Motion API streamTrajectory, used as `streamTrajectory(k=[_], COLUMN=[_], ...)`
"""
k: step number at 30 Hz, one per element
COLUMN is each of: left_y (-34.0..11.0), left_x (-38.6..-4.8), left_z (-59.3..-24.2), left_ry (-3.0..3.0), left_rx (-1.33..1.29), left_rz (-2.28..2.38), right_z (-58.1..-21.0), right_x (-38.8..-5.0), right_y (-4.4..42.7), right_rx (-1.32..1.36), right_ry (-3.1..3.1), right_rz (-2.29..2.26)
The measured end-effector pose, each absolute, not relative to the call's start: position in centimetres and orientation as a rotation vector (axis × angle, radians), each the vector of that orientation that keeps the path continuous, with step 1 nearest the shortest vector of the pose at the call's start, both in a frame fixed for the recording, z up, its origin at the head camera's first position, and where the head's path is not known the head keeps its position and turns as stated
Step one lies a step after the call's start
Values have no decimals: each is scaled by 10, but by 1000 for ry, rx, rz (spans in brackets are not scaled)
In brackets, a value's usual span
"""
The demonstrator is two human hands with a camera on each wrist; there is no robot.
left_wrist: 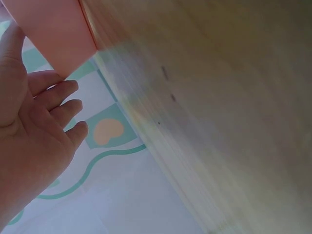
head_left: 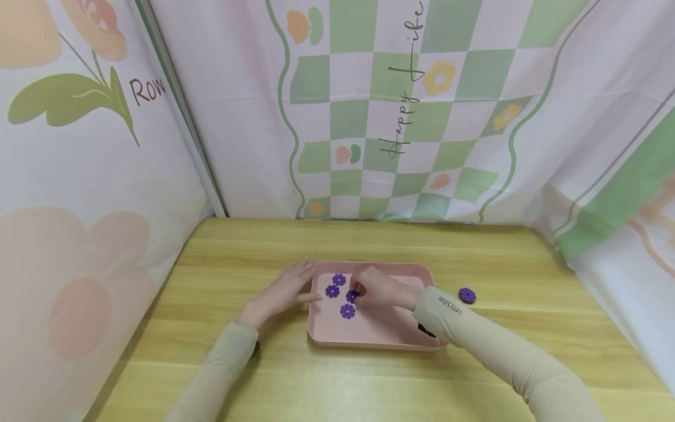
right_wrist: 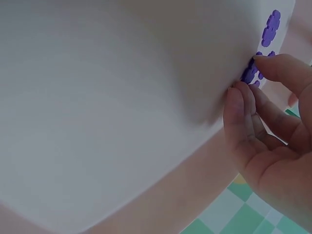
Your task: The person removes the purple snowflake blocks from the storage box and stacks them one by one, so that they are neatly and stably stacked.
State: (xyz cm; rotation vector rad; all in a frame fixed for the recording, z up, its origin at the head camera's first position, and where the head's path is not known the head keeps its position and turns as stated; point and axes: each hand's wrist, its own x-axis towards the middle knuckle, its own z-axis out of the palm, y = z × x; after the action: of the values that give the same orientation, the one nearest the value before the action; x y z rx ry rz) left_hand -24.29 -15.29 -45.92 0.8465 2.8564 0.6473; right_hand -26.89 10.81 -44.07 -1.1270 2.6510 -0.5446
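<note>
A pink tray (head_left: 377, 344) lies on the wooden table with several purple flower-shaped discs in its left half, among them one disc (head_left: 347, 311) nearest the front. Inside the tray, my right hand (head_left: 378, 287) pinches a purple disc (head_left: 353, 296) between thumb and fingertips; the right wrist view shows this disc (right_wrist: 249, 72) close to the tray floor (right_wrist: 122, 97). My left hand (head_left: 282, 293) rests at the tray's left edge, fingers spread and thumb over the rim. In the left wrist view the fingers of my left hand (left_wrist: 41, 112) touch the tray's outer wall (left_wrist: 56, 34).
Right of the tray, purple discs (head_left: 467, 295), seemingly stacked, lie on the wooden table (head_left: 253, 375). Printed curtains (head_left: 401, 117) hang behind the table and along both sides.
</note>
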Motion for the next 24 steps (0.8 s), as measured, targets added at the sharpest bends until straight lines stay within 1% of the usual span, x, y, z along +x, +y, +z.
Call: streamTrajectory(k=[24], left_y=[-154], left_x=[-242], left_z=[-460], left_ry=[2856], left_rx=[899], left_rz=[676], right_z=[-441], right_x=[-267], right_y=[127], right_rx=[-1081], right_ry=[2653], right_rz=[-626])
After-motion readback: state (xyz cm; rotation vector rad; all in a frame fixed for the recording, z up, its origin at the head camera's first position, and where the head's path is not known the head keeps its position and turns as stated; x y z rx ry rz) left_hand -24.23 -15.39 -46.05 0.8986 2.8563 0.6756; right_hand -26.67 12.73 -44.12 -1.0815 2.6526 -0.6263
